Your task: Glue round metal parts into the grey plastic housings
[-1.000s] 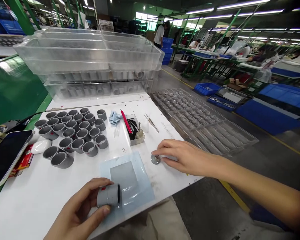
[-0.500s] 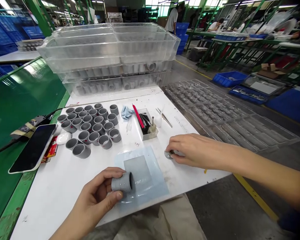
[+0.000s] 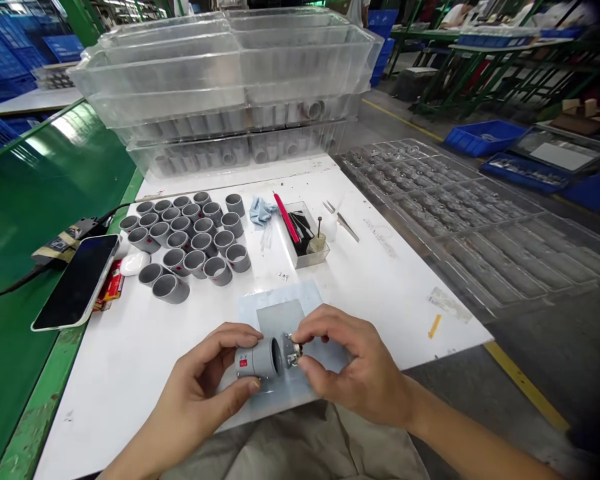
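Observation:
My left hand (image 3: 215, 380) is closed around a grey cylindrical sleeve (image 3: 260, 360), lying on its side in the grip with its open end facing right. A small red mark shows on its wall. Between the thumb and fingers of my right hand (image 3: 350, 360) is a small round metal part (image 3: 291, 349) with fittings on it. The part is held right at the sleeve's open end; whether they touch I cannot tell. Beneath both hands lies a light blue sheet (image 3: 305, 297) with a grey pad (image 3: 280, 317) on it.
Several grey sleeves (image 3: 195, 260) stand upright at the left of the white table (image 3: 110, 373). A phone (image 3: 77, 283) lies at the left edge. A small clear box (image 3: 305, 257) holds a red pen (image 3: 286, 217); tweezers (image 3: 343, 221) lie beside it. Stacked clear trays (image 3: 190, 70) rise behind.
My right hand has moved left from the table's right side, bringing the metal part to the sleeve's open end. My left hand still holds the sleeve, now turned so a red mark shows.

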`<state>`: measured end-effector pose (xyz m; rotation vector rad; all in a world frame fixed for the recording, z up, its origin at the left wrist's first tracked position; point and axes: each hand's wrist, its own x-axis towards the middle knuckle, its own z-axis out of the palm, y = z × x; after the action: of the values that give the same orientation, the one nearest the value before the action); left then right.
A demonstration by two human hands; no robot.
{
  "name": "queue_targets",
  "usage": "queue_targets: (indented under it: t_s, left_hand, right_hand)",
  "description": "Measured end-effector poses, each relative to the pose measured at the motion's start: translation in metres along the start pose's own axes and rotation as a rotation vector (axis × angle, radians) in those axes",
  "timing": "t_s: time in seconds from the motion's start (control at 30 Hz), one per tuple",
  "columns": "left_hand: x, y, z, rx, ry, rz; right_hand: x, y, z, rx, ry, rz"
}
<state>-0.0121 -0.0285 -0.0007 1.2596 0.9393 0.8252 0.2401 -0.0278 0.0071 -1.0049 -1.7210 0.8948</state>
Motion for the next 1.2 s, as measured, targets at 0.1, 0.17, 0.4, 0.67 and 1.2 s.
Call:
queue_targets:
  t_s: [0.1,0.17,0.4,0.67,1.2]
  left_hand:
    - [0.0006,0.0002,-0.0010,0.003,-0.008,0.004]
    - [0.0011,0.0002,-0.0013,0.008,-0.011,0.010]
    - [0.0004,0.0033,-0.0003,-0.003,-0.025,0.000]
    - [0.0007,0.0038,0.0000,0.027,-0.022,-0.011]
    - [-0.0016,0.0014,-0.0033,-0.020,0.012,-0.071]
  right_hand:
    - [0.0010,0.0013,-0.0003,-0.007,-0.016,-0.042]
    - [0.0018,0.0009,0.0004,-0.023,-0.027,-0.076]
    - [0.0004,0.0019,0.0028,-0.056,-0.028,-0.120]
    - [-0.0008,0.0037,0.0034,-0.052,-0.041,-0.116]
    - [0.0038,0.0028,0.0012,-0.002,-0.100,-0.121]
